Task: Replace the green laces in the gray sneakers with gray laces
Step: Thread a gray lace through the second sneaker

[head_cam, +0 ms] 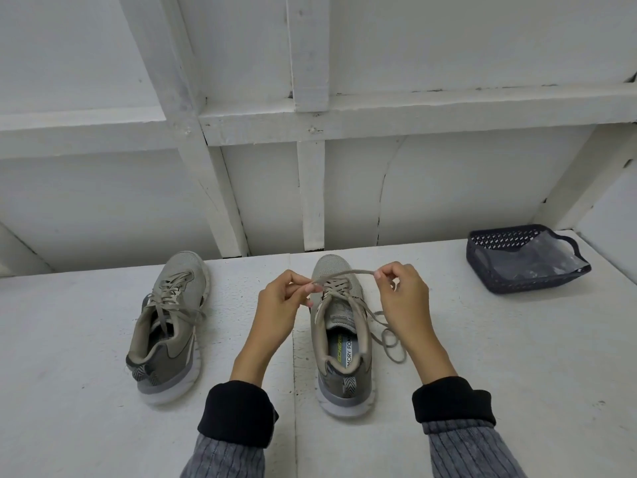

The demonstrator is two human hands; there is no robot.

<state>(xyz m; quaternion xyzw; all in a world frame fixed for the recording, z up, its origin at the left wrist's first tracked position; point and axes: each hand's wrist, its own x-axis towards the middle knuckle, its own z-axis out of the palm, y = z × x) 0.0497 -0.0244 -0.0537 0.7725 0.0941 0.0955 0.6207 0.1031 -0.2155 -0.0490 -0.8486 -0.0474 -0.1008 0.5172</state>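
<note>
Pinching one gray lace (348, 272) taut over the right sneaker (339, 326), both hands' fingers (312, 288) hold it; slack risks the loop collapsing, or an eyelet pulling loose.

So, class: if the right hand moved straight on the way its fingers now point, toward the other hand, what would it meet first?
Probably the left hand. The right hand points along the lace stretched between them above the shoe; depth is unclear, so it might brush the laced front first.
</note>
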